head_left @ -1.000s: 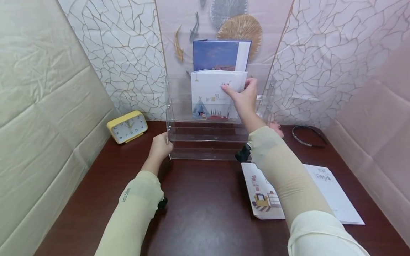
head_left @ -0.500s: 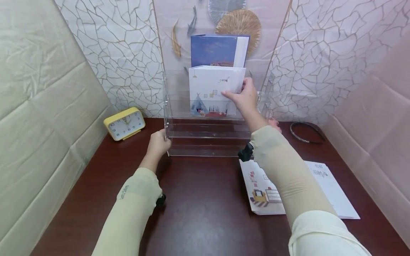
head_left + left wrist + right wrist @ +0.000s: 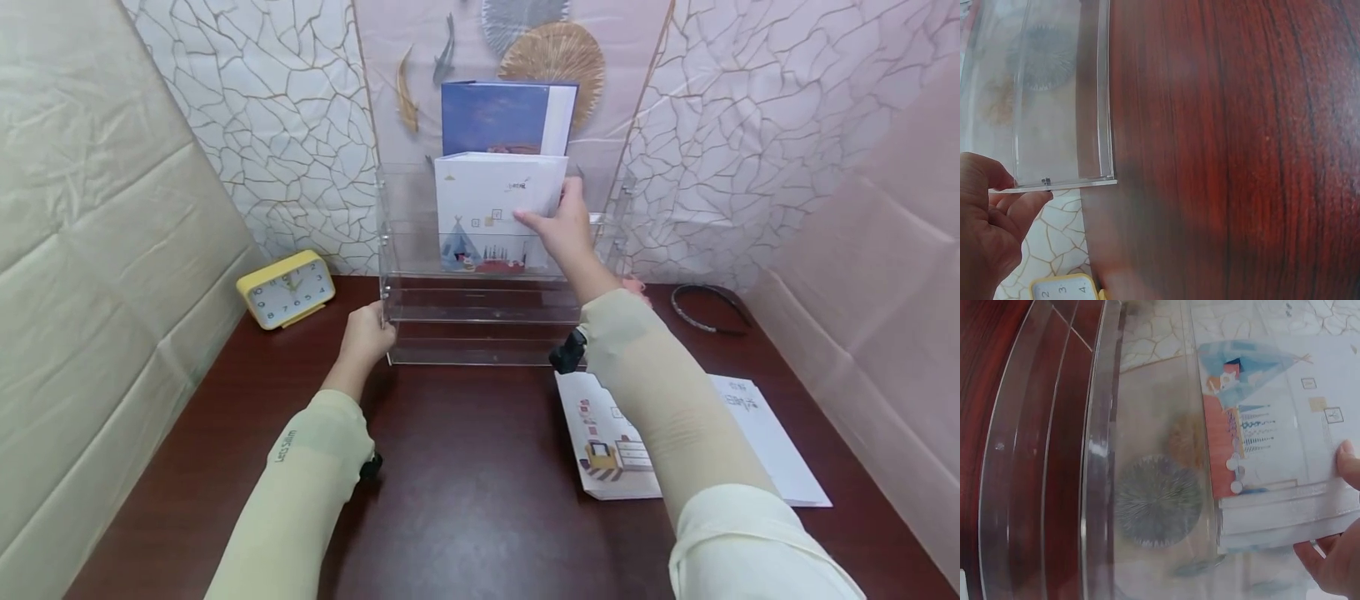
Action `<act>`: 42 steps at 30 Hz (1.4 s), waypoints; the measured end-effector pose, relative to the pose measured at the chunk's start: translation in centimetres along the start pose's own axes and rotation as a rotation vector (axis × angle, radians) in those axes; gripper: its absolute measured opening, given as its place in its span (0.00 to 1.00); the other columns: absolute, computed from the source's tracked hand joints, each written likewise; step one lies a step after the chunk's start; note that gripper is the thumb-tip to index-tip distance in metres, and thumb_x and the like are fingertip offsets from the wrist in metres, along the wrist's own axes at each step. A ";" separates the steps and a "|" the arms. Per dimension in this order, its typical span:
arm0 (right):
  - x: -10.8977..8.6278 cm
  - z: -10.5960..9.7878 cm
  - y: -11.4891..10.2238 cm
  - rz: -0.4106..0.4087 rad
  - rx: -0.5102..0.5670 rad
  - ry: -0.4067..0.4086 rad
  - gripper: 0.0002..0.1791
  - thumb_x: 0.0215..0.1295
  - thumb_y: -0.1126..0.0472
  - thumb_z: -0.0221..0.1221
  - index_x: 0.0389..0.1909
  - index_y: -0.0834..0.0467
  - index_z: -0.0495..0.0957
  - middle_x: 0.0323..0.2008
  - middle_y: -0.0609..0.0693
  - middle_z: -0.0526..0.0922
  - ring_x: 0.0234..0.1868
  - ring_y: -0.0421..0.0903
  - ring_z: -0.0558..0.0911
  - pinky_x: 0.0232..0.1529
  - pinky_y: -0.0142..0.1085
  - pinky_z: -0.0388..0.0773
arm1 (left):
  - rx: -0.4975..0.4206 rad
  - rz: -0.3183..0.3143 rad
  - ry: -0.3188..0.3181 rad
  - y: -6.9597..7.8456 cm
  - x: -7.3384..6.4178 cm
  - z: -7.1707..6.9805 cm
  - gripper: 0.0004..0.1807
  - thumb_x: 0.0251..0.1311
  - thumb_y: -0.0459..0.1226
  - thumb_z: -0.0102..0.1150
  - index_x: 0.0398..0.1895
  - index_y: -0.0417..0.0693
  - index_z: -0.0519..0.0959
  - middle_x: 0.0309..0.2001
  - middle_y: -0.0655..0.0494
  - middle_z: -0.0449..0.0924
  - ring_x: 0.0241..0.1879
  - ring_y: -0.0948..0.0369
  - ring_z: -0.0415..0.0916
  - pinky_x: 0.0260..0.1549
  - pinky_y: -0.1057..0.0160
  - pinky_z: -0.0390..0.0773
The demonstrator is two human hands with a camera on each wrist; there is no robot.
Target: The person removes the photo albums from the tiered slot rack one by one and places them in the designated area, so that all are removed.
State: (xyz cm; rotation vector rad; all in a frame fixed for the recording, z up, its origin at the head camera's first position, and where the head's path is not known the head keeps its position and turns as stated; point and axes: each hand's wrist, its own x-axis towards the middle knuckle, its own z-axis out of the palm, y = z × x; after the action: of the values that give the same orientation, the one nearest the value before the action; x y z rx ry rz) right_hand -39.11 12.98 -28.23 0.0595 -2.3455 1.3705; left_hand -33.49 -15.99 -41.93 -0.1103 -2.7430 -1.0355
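Note:
In the head view, my right hand [image 3: 568, 229] holds the right edge of a white book [image 3: 491, 187] with a blue tent drawn on its cover, thumb on the front. This book stands upright in an upper tier of a clear acrylic rack [image 3: 480, 315], in front of a taller blue book [image 3: 491, 117]. The right wrist view shows the thumb on the cover and fingers [image 3: 1319, 556] around the page edge. My left hand [image 3: 365, 337] grips the rack's left side panel; in the left wrist view, thumb and fingers pinch the panel's edge [image 3: 1063, 186].
A yellow alarm clock [image 3: 287, 289] stands left of the rack. To the right lie a black headband [image 3: 708, 308] and a pink object [image 3: 635, 287], partly behind my arm. White books [image 3: 772, 446] lie on the dark table [image 3: 450, 467] beneath my right forearm.
My right thumb has slid lower on the white book's cover, uncovering the printed title. The left hand keeps its hold on the rack; the head view has shifted slightly.

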 end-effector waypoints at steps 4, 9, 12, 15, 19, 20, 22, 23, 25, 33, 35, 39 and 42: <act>0.3 0.6 -1.8 -0.034 -0.071 -0.022 0.38 0.49 0.56 0.70 0.58 0.57 0.59 0.52 0.54 0.73 0.53 0.48 0.72 0.54 0.36 0.66 | -0.008 -0.008 -0.008 -0.2 -0.1 -0.1 0.18 0.51 0.26 0.48 0.46 0.34 0.77 0.25 0.48 0.79 0.29 0.53 0.68 0.30 0.57 0.69; 0.7 1.2 -4.8 -0.090 -0.185 -0.071 0.38 0.52 0.54 0.68 0.60 0.54 0.58 0.51 0.52 0.74 0.51 0.48 0.74 0.52 0.39 0.68 | -0.018 0.002 -0.019 -0.2 0.0 0.3 0.15 0.52 0.27 0.48 0.44 0.35 0.77 0.24 0.49 0.79 0.29 0.54 0.68 0.29 0.58 0.69; 0.8 1.7 -6.1 -0.123 -0.249 -0.099 0.39 0.53 0.52 0.67 0.62 0.52 0.57 0.52 0.51 0.74 0.50 0.46 0.74 0.50 0.39 0.69 | -0.028 0.002 -0.015 -0.1 0.1 0.4 0.13 0.52 0.27 0.48 0.41 0.37 0.77 0.24 0.50 0.78 0.28 0.54 0.68 0.29 0.57 0.68; 0.9 2.1 -6.8 -0.154 -0.309 -0.102 0.39 0.54 0.51 0.66 0.62 0.51 0.55 0.53 0.51 0.74 0.49 0.47 0.75 0.49 0.40 0.70 | -0.020 0.009 -0.004 0.0 0.1 0.4 0.10 0.52 0.26 0.48 0.36 0.38 0.76 0.24 0.50 0.77 0.28 0.53 0.67 0.29 0.57 0.68; 0.9 2.5 -7.1 -0.164 -0.323 -0.121 0.39 0.55 0.50 0.65 0.62 0.50 0.54 0.52 0.52 0.75 0.48 0.48 0.75 0.48 0.42 0.71 | 0.002 0.006 0.006 0.0 0.1 0.2 0.09 0.51 0.26 0.48 0.34 0.38 0.76 0.24 0.49 0.76 0.28 0.52 0.67 0.29 0.56 0.68; 1.0 2.5 -7.1 -0.164 -0.318 -0.126 0.39 0.55 0.51 0.65 0.62 0.50 0.54 0.52 0.52 0.75 0.48 0.48 0.75 0.48 0.42 0.71 | 0.003 0.004 0.003 0.0 0.1 0.2 0.09 0.51 0.26 0.48 0.35 0.38 0.76 0.24 0.49 0.76 0.28 0.52 0.67 0.29 0.56 0.68; 1.1 2.6 -7.1 -0.166 -0.298 -0.133 0.38 0.55 0.52 0.65 0.61 0.51 0.53 0.51 0.52 0.74 0.48 0.48 0.75 0.48 0.41 0.71 | 0.003 0.002 -0.006 0.0 0.0 0.1 0.11 0.51 0.26 0.48 0.38 0.37 0.76 0.24 0.49 0.76 0.28 0.53 0.67 0.29 0.57 0.68; 1.2 2.6 -7.1 -0.167 -0.288 -0.137 0.38 0.55 0.53 0.65 0.60 0.52 0.52 0.51 0.53 0.74 0.48 0.48 0.75 0.49 0.41 0.71 | 0.006 0.002 -0.009 -0.1 0.1 0.1 0.12 0.51 0.26 0.48 0.39 0.37 0.76 0.24 0.49 0.76 0.28 0.53 0.68 0.30 0.57 0.68; 1.4 2.6 -7.1 -0.168 -0.270 -0.149 0.38 0.56 0.54 0.65 0.60 0.52 0.51 0.51 0.53 0.74 0.49 0.48 0.75 0.49 0.40 0.71 | 0.009 -0.001 -0.016 -0.1 0.1 0.0 0.13 0.52 0.27 0.47 0.40 0.36 0.76 0.24 0.49 0.76 0.28 0.53 0.68 0.30 0.57 0.69; 1.7 1.6 -7.2 -0.170 -0.200 -0.136 0.37 0.55 0.57 0.65 0.59 0.53 0.53 0.52 0.52 0.72 0.49 0.46 0.73 0.50 0.39 0.69 | 0.002 -0.015 -0.024 -0.1 0.2 0.0 0.12 0.53 0.27 0.47 0.40 0.36 0.75 0.23 0.50 0.76 0.28 0.54 0.68 0.28 0.58 0.68; 1.8 1.1 -7.3 -0.170 -0.185 -0.131 0.36 0.55 0.57 0.65 0.59 0.52 0.53 0.51 0.52 0.73 0.48 0.46 0.72 0.49 0.39 0.69 | 0.007 -0.012 -0.018 -0.2 0.2 0.0 0.11 0.52 0.27 0.48 0.39 0.36 0.75 0.23 0.50 0.75 0.28 0.53 0.67 0.29 0.58 0.67; 2.3 -0.1 -7.4 -0.179 -0.138 -0.120 0.36 0.56 0.59 0.65 0.59 0.53 0.53 0.52 0.52 0.71 0.48 0.45 0.71 0.50 0.38 0.68 | 0.006 -0.011 -0.019 -0.4 0.2 0.0 0.12 0.52 0.27 0.47 0.40 0.37 0.75 0.22 0.51 0.73 0.28 0.53 0.67 0.29 0.57 0.67; 2.7 -0.8 -7.3 -0.193 -0.068 -0.108 0.36 0.56 0.61 0.65 0.59 0.55 0.53 0.54 0.53 0.70 0.52 0.44 0.70 0.52 0.35 0.67 | 0.007 -0.008 -0.012 -0.5 0.2 -0.1 0.11 0.52 0.27 0.47 0.38 0.37 0.76 0.23 0.50 0.75 0.28 0.53 0.68 0.30 0.56 0.69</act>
State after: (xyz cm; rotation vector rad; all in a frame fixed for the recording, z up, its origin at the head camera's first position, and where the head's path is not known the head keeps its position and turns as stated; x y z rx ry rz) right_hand -39.51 10.38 -20.83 0.3391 -2.4005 1.2209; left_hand -33.77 -16.48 -42.14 -0.1049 -2.7604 -1.0302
